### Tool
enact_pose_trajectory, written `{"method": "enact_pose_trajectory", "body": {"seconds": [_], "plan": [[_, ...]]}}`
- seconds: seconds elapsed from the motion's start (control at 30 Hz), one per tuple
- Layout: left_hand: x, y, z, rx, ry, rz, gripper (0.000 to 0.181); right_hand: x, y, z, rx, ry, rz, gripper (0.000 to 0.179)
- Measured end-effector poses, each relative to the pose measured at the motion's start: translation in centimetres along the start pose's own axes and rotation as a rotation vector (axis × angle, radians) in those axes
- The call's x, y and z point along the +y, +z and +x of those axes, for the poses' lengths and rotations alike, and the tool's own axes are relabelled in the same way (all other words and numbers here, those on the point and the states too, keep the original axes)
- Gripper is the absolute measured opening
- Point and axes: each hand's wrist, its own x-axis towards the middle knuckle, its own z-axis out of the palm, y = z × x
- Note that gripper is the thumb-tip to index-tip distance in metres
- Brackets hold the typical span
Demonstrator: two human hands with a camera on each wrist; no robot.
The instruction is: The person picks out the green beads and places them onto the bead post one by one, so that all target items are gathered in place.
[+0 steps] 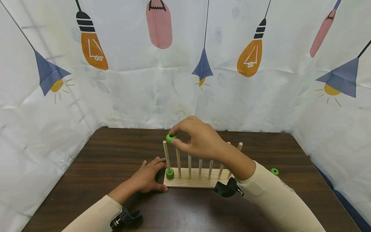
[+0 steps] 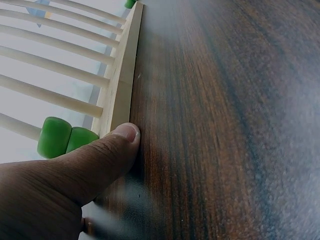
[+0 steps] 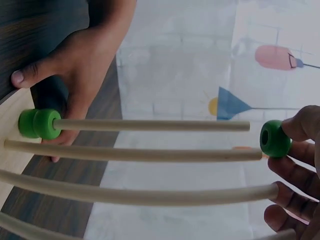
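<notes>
My right hand (image 1: 200,138) pinches a green bead (image 1: 168,139) between thumb and fingers, above the left part of a wooden peg stand (image 1: 188,183). In the right wrist view, the held bead (image 3: 283,146) is just off the tips of the two end pegs, its hole facing them. Two green beads (image 1: 170,174) are stacked at the foot of the leftmost peg (image 1: 166,154). My left hand (image 1: 149,177) holds the stand's left end, with the thumb (image 2: 117,142) on the front corner and fingers toward the back.
Another green bead (image 1: 274,171) lies on the dark wooden table (image 1: 116,145) to the right, partly behind my right sleeve. Several bare upright pegs (image 1: 189,166) run along the stand. A white printed cloth (image 1: 130,96) hangs behind and beside the table.
</notes>
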Motion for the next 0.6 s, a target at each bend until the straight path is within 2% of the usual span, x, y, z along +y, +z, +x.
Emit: {"method": "enact_pose_trajectory", "body": {"seconds": [0.33, 0.6], "plan": [[-0.1, 0.1, 0.0, -0.004, 0.006, -0.009, 0.068, -0.5, 1.0, 1.0, -0.002, -0.026, -0.005, 0.016], [-0.2, 0.1, 0.0, 0.001, 0.002, -0.011, 0.069, -0.6, 1.4, 1.3, -0.064, 0.012, -0.035, 0.018]]}}
